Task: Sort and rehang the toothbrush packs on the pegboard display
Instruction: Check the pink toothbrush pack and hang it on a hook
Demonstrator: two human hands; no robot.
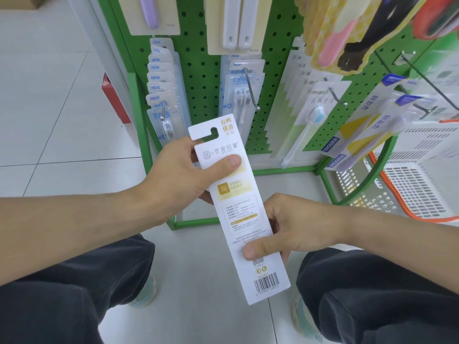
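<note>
flat glossy card pack, perforated pegboard

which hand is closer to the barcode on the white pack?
Right. The right hand grips the lower part of the long white cardboard toothbrush pack, its thumb just above the black printed barcode. The left hand pinches the pack's top end, near the hang slot.

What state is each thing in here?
White toothbrush pack: off the pegs, back side up, held at both ends.
Left hand: grips the pack's top.
Right hand: grips its lower part.
NEW packs: hanging, stacked on one hook.
Middle hook: few packs, mostly bare.
</note>
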